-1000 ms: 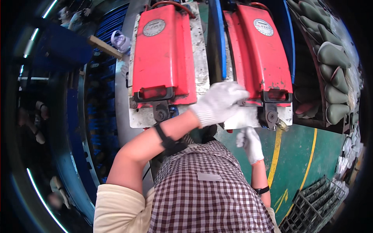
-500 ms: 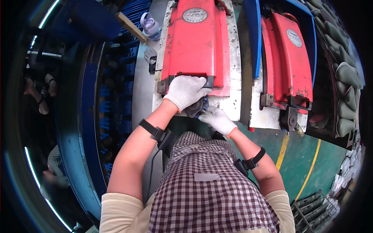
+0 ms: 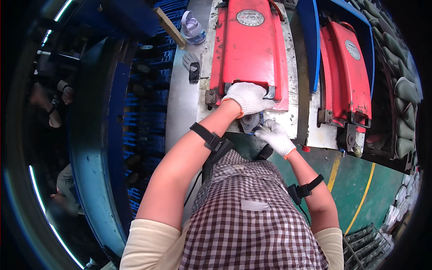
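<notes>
Gloved hands at the near end of a red press lid [image 3: 249,49]

The left hand [image 3: 246,98] grips the lid's metal handle [image 3: 270,92] — fingers curled over it; the right hand [image 3: 275,136] pinches a small part just beside the round knob [image 3: 248,120] below.

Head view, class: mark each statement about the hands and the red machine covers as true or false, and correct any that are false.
1. The left hand rests on the near edge of the nearer red cover. True.
2. Both hands are bare. False: both wear white work gloves.
3. The right hand is at the round metal part below that cover's edge. True.
4. A purple bottle stands beside the second red cover. False: it stands at the far left of the metal bench, left of the nearer cover.
5. Each forearm carries a black strap. True.
</notes>
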Demonstrator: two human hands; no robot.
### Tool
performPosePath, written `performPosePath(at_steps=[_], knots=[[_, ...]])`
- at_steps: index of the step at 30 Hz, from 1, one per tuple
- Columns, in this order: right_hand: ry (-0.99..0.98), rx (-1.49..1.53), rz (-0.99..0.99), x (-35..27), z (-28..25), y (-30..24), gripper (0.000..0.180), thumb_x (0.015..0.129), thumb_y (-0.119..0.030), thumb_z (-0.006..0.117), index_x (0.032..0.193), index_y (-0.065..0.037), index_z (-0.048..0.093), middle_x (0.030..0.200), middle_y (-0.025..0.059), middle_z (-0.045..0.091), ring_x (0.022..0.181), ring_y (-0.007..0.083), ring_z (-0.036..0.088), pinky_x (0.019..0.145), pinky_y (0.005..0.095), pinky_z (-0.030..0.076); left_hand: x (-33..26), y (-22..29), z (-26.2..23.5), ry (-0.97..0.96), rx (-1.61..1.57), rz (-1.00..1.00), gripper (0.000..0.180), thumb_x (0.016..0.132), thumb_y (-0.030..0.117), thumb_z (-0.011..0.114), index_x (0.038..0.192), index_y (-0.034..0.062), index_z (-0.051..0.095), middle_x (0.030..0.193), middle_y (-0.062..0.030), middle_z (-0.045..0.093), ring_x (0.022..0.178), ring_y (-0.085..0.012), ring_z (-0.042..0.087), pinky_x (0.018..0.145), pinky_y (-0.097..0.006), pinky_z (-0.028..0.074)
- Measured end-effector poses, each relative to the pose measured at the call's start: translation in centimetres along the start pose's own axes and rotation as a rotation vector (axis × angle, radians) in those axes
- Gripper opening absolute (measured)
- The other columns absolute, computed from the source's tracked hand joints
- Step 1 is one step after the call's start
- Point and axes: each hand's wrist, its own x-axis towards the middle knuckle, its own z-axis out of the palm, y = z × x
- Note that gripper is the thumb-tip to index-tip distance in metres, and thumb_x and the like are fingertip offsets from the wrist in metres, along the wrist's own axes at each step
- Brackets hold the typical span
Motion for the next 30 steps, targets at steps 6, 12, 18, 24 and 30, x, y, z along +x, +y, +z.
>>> performPosePath(at_steps=[6,12,18,24,30], knots=[[0.061,-0.035,-0.045,0.0,0.2,0.1,0.035,0.089,-0.028,0.082,0.101,0.000,0.066,0.089,0.0035,0.066,0.083,0.0100,0.056,0.079,0.0297,0.051,0.4,-0.2,-0.5,-0.075,-0.029,0.018,0.076,0.090,0.076,0.055,0.108,0.0064,0.079,0.105,-0.0206,0.077,0.099,-0.0382,0.075,0.090,-0.051,0.057],[0.081,-0.074,-0.088,0.3,0.3,0.8,0.033,0.090,-0.028,0.082,0.096,-0.001,0.065,0.083,0.0014,0.061,0.081,0.0095,0.053,0.077,0.0291,0.050,0.4,-0.2,-0.3,-0.071,-0.051,-0.015,0.071,0.090,0.074,0.056,0.108,0.0091,0.080,0.106,-0.0206,0.077,0.101,-0.0378,0.075,0.092,-0.051,0.057],[0.061,-0.023,-0.049,0.2,0.4,0.5,0.032,0.092,-0.026,0.082,0.103,0.000,0.067,0.090,0.0009,0.066,0.085,0.0086,0.056,0.081,0.0287,0.051,0.4,-0.1,-0.8,-0.092,-0.072,-0.016,0.072,0.089,0.075,0.057,0.106,0.0088,0.079,0.106,-0.0209,0.077,0.102,-0.0381,0.074,0.093,-0.051,0.056],[0.057,-0.017,-0.096,0.2,0.4,0.6,0.033,0.093,-0.026,0.082,0.107,0.001,0.068,0.097,0.0042,0.070,0.091,0.0095,0.059,0.086,0.0290,0.052,0.4,0.0,-1.0,-0.089,-0.059,-0.013,0.075,0.089,0.077,0.056,0.106,0.0079,0.079,0.106,-0.0212,0.077,0.101,-0.0382,0.075,0.093,-0.051,0.056],[0.053,0.095,-0.138,0.7,0.7,1.8,0.036,0.093,-0.027,0.082,0.111,0.001,0.068,0.100,0.0062,0.072,0.094,0.0115,0.062,0.089,0.0304,0.053,0.3,0.3,-1.3,-0.121,-0.078,-0.052,0.075,0.087,0.075,0.058,0.103,0.0050,0.078,0.107,-0.0203,0.077,0.102,-0.0367,0.074,0.093,-0.049,0.056]])
